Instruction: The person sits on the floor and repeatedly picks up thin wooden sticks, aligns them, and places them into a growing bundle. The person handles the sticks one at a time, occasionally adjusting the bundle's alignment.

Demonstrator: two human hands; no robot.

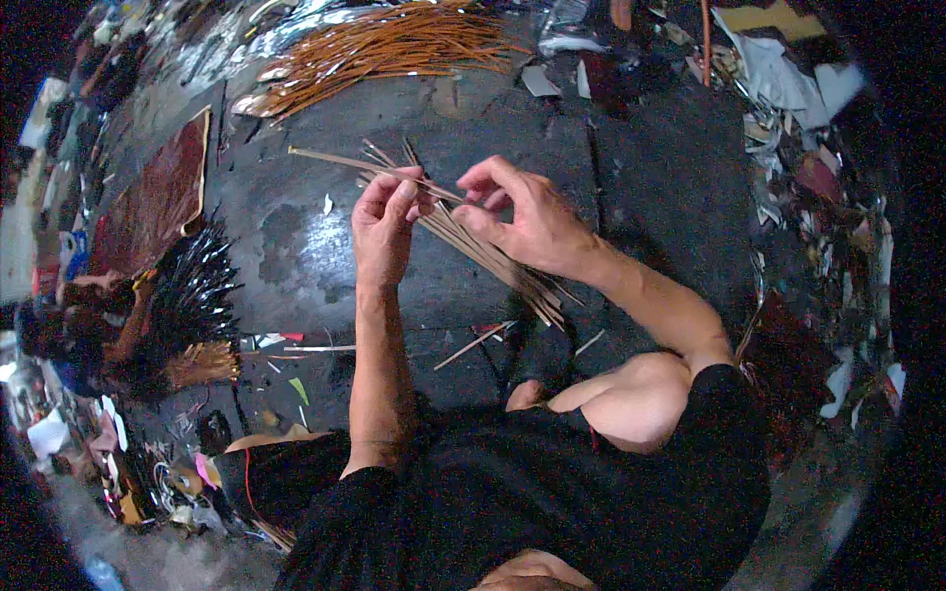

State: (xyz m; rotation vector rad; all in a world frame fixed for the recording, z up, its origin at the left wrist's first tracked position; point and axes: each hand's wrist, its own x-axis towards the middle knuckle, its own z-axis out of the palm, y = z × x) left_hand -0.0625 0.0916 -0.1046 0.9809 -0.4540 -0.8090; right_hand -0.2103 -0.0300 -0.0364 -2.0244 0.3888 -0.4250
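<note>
My left hand (386,227) pinches a thin tan strip (340,160) between thumb and fingers. One end of the strip points to the far left, and the other reaches toward my right hand (527,219). The right thumb and curled fingers stay apart around that end; whether they touch it is hard to see. Beneath both hands, a loose bundle of similar tan strips (483,251) lies slantwise on the dark board (286,197). Part of the bundle is hidden by my hands.
A large pile of orange-brown strips (394,44) lies at the far side. Dark glossy strips (202,281) and a reddish-brown sheet (158,202) are on the left. Single strips (473,345) and scraps lie nearer me. Mixed scrap (818,187) heaps along the right.
</note>
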